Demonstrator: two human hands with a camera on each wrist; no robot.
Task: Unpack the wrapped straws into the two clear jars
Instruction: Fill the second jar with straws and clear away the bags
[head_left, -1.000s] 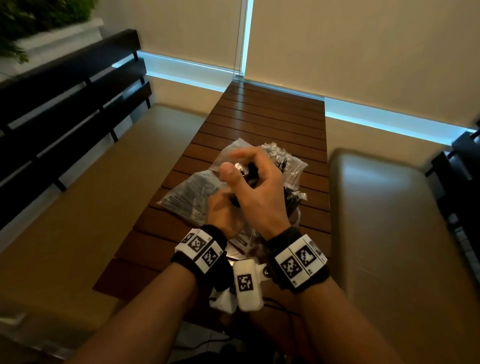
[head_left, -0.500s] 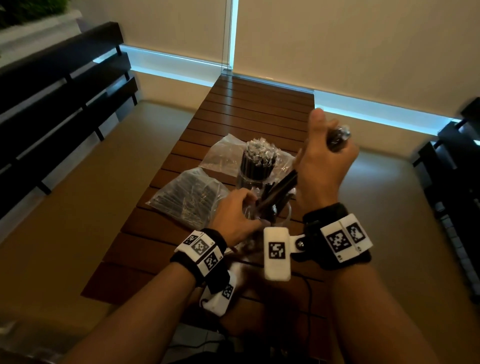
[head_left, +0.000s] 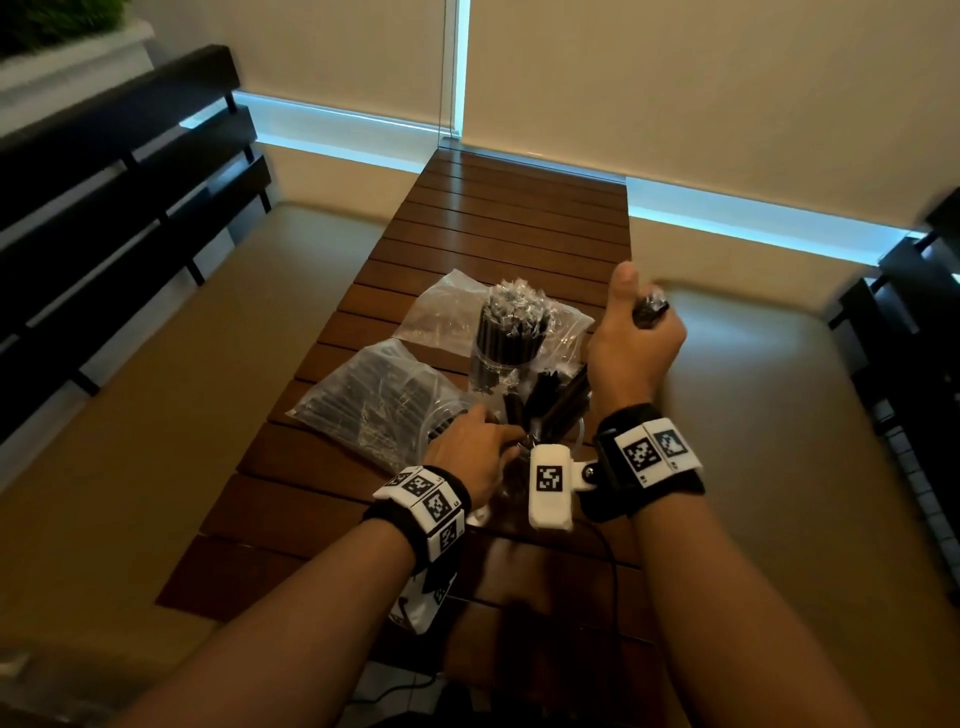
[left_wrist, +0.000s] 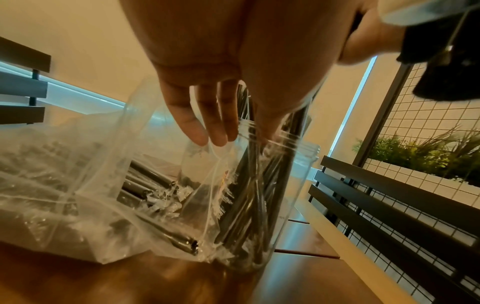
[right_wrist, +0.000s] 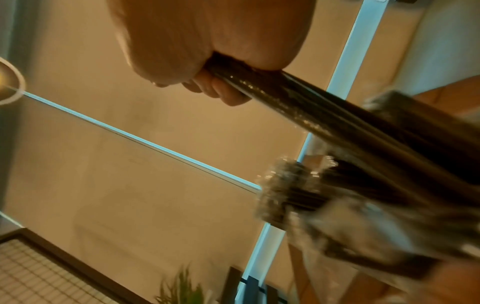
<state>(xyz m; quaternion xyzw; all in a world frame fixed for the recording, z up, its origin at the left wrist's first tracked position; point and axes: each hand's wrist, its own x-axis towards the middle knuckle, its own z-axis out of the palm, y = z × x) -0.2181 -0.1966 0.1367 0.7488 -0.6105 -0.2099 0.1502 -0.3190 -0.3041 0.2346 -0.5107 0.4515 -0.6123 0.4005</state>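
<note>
My right hand (head_left: 635, 340) grips a bundle of black wrapped straws (head_left: 569, 397) in a fist, and its top end sticks out above the fist. The bundle (right_wrist: 337, 123) slants down into the near clear jar (left_wrist: 285, 185), which holds several straws. My left hand (head_left: 467, 447) is at that jar's rim, its fingers (left_wrist: 207, 127) nearly straight against the rim and a bag's edge. Behind it, the far jar (head_left: 506, 343) stands packed with upright straws. A clear bag of wrapped straws (head_left: 374, 400) lies to the left.
Everything sits on a narrow slatted wooden table (head_left: 493, 218). A flat clear bag (head_left: 447, 306) lies behind the far jar. Beige bench cushions (head_left: 779, 415) flank the table, with black slatted backrests (head_left: 104, 208). A cable (head_left: 608, 561) runs over the near table edge.
My right hand has moved from over the jars out to the right, holding the bundle of straws, and is now slightly lower. My left hand has stayed at the near jar.
</note>
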